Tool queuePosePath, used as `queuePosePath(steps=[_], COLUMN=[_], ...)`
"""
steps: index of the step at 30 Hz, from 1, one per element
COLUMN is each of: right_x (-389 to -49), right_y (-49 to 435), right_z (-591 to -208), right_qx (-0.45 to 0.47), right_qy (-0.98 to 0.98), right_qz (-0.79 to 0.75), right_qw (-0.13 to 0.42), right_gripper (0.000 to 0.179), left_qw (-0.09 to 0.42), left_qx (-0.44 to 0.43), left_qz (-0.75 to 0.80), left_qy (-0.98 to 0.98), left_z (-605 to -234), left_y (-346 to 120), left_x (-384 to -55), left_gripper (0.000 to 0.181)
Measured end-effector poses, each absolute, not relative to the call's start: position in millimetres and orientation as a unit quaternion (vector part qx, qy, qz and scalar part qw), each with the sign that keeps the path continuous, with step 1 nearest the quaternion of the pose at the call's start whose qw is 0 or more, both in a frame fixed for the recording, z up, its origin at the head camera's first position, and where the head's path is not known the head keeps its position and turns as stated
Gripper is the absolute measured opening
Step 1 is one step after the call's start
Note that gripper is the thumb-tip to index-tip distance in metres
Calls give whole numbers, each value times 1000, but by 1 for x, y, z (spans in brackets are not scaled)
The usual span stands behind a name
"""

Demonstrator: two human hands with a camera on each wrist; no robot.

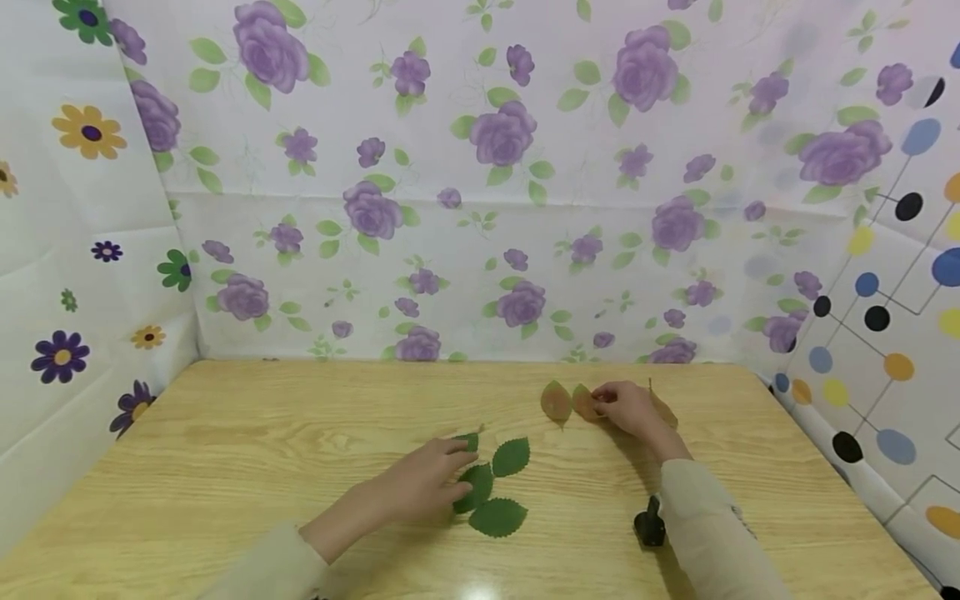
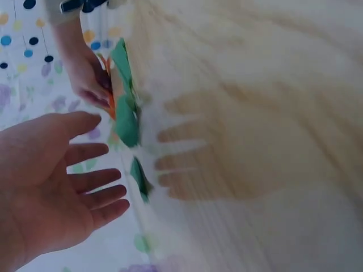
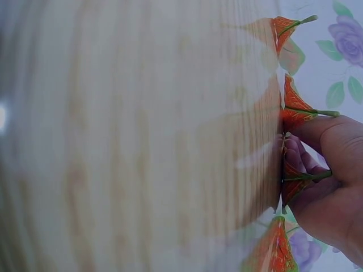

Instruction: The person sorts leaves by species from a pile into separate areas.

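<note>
Relaxed and spread, my left hand (image 1: 423, 479) hovers at the left side of a group of green leaves with toothed edges; its fingers cover part of two. One green leaf (image 1: 512, 457) and another green leaf (image 1: 498, 518) lie just beyond the fingertips. In the left wrist view the left hand (image 2: 62, 181) holds nothing. Farther back, my right hand (image 1: 628, 407) pinches an orange-brown leaf (image 1: 583, 402), partly hidden by the fingers. A similar orange leaf (image 1: 556, 401) lies to its left. The right wrist view shows the right hand (image 3: 334, 175) among orange leaves with green stems.
Another orange-brown leaf (image 1: 664, 412) lies right of the right hand. A small black object (image 1: 649, 525) with an upright stub stands beside the right sleeve. The wood-grain table (image 1: 262, 433) meets a flowered cloth (image 1: 450, 275) at the back, with patterned cloths on both sides.
</note>
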State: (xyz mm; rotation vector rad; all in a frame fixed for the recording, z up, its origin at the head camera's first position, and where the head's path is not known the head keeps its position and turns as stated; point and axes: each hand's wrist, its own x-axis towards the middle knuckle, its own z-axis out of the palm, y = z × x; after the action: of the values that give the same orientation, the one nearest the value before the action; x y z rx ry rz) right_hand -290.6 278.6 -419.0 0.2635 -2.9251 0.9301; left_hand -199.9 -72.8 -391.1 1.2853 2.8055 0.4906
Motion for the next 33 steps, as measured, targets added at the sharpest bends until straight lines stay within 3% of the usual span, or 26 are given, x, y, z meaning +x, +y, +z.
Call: queuePosePath(steps=[3,14,26,33], right_x=[-290,-291,-290,-291], right_y=[279,276,276,277], right_z=[-418,-416,-417,-419], right_qx=[87,88,92,98], right_qy=[-950,-951,-956,-956], right_qz=[299,295,276,273], right_qw=[32,34,34,41], right_gripper=[22,22,23,22], left_qw=[44,94,1,-25], left_qx=[414,408,454,460], left_qz=[157,133,74,50], left_qy=[896,898,888,886], left_z=[-393,-397,-401,-401], left_y=[-82,-88,-87,-84], left_x=[-199,-192,-190,-191], left_gripper=[47,51,43,40])
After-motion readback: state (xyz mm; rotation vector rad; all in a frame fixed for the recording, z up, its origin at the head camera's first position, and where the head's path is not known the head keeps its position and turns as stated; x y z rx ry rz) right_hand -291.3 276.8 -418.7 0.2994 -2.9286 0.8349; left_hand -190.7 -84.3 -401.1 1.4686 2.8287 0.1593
